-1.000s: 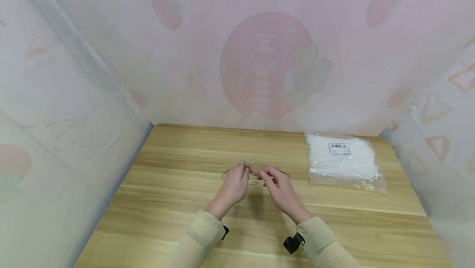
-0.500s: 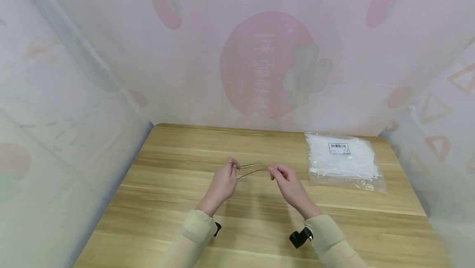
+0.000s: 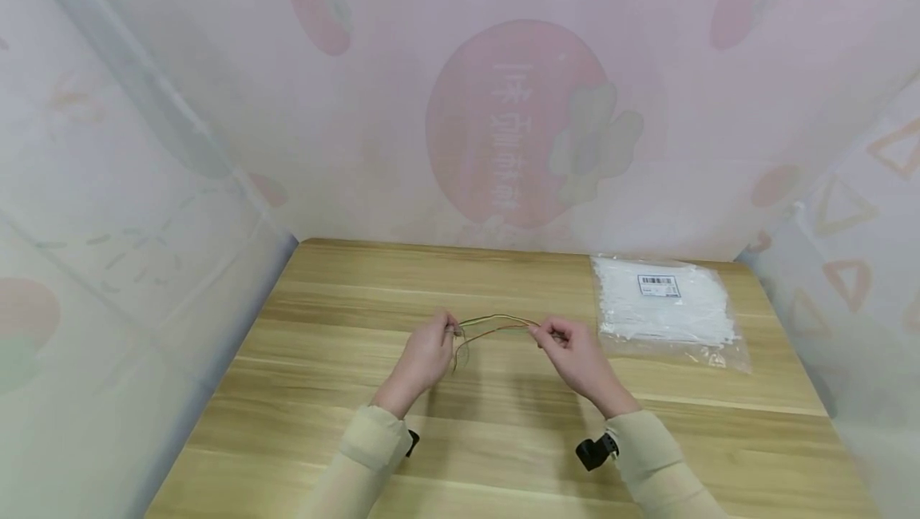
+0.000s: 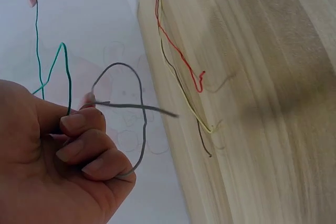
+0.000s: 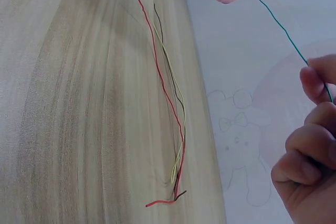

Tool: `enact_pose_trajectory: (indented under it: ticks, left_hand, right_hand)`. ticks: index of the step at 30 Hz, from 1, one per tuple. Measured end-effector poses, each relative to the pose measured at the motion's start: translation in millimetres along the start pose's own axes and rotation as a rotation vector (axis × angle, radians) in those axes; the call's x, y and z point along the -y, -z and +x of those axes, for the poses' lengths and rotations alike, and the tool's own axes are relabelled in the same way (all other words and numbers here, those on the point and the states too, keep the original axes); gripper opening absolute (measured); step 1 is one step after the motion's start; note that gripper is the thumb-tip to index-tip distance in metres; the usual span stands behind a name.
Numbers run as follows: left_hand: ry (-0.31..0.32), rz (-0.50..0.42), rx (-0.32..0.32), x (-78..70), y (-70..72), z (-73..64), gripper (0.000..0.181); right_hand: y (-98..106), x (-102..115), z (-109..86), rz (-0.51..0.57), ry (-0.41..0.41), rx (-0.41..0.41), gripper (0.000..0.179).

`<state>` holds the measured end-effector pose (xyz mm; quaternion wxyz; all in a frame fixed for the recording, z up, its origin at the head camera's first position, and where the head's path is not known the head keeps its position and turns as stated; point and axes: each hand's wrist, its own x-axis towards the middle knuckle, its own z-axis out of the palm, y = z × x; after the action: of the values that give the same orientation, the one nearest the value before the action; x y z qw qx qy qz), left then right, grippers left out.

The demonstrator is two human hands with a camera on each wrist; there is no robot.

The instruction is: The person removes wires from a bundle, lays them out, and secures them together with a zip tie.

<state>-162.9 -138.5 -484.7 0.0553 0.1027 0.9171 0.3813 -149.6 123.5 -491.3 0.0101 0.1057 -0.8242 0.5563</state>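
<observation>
My left hand [image 3: 426,353] grips a green wire [image 4: 69,77] and a grey wire [image 4: 142,85], its fingers curled in the left wrist view. The grey one forms a loop beside the fingertips. Opposite, my right hand [image 3: 577,355] pinches another stretch of green wire [image 5: 286,31] between thumb and forefinger, so that it spans the gap between the hands. A red wire [image 5: 160,74], a yellow wire [image 5: 167,51] and a brown wire [image 5: 161,27] run together as a loose bundle over the table; whether they touch it is unclear.
A clear plastic bag [image 3: 664,303] packed with thin white strips lies at the back right of the wooden table [image 3: 345,287]. It bears a barcode label [image 3: 658,286]. Pale printed walls [image 3: 374,168] close in the back and both sides.
My hands have moved apart from close together at the middle, the left going left and the right going right. Wire now stretches across the gap. The bag stays put.
</observation>
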Motion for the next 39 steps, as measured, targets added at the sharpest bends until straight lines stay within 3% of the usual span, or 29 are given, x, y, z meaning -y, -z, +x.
enact_pose_trajectory:
  ticks: [7, 11, 15, 18, 24, 28, 33, 39]
  left_hand:
    - [0.011, 0.059, 0.043, 8.4, 0.2, -2.8, 0.02]
    - [0.106, 0.073, 0.07, 23.2, 8.8, -9.0, 0.024]
    - [0.192, 0.088, 0.029, 43.7, 24.6, -15.1, 0.028]
    - [0.202, 0.114, -0.012, 54.5, 36.2, -16.4, 0.027]
    - [0.248, 0.126, -0.01, 70.6, 50.5, -19.7, 0.028]
    - [0.249, 0.16, -0.002, 81.2, 50.1, -21.9, 0.026]
    - [0.25, 0.233, 0.027, 93.1, 45.1, -25.6, 0.023]
    - [0.258, 0.217, 0.015, 99.0, 43.2, -27.1, 0.023]
  right_hand:
    - [2, -2, -0.5, 0.0, -0.014, -0.039, 0.031]
    - [14, -4, -2.2, 0.02, -0.05, -0.097, 0.03]
    - [30, -8, -3.3, 0.028, -0.049, -0.173, 0.03]
    - [37, -8, -3.9, 0.019, -0.045, -0.188, 0.029]
    - [39, 23, -10.1, 0.005, -0.042, -0.149, 0.026]
    - [39, 30, -12.1, 0.008, -0.042, -0.144, 0.025]
    - [35, 7, -7.1, 0.022, -0.062, -0.142, 0.025]
    - [32, -9, -4.1, 0.036, -0.055, -0.134, 0.028]
